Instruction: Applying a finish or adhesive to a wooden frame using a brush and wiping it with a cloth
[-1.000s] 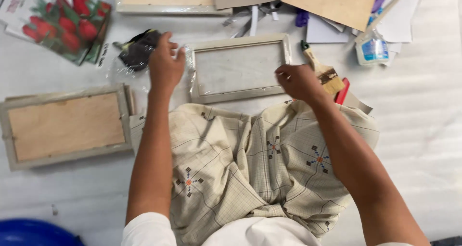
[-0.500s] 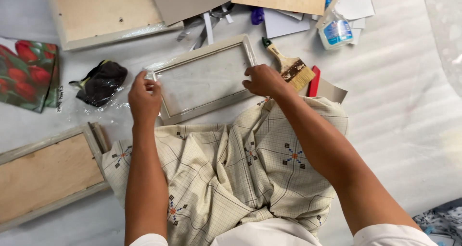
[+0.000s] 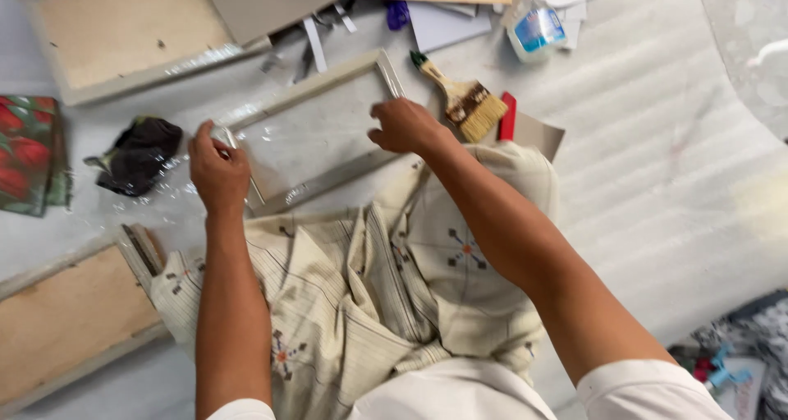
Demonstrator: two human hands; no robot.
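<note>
The work item is a grey picture frame [image 3: 316, 133] lying flat on the padded white table [image 3: 657, 141], directly beyond the beige patterned cloth [image 3: 369, 305] on the person's lap.

**Progress.** The frame appears to hold a clear pane; no backing board or print is visible in it. Judged from this layout, the frame is at an early or middle stage: the pane is seated or being cleaned, while the insert and back remain unfitted. Two other frames with brown backing boards lie left of the grey frame, one far [image 3: 131, 34] and one near [image 3: 66, 321].

**Orientation.** The long axis of the frame runs diagonally, from its near-left corner up to its far-right corner. The open face points upward, toward the camera.

**Hands.** The left hand [image 3: 217, 169] is closed on the frame's near-left corner, fingers curled over the edge. The right hand [image 3: 406, 126] rests on the frame's right-hand edge, fingers bent together; whether it grips the rail cannot be determined.

**Surroundings.** A paintbrush [image 3: 464, 100] lies just right of the frame. A dark crumpled rag [image 3: 135, 156] lies left of it. A small glue bottle [image 3: 533, 26] stands beyond the brush.
</note>
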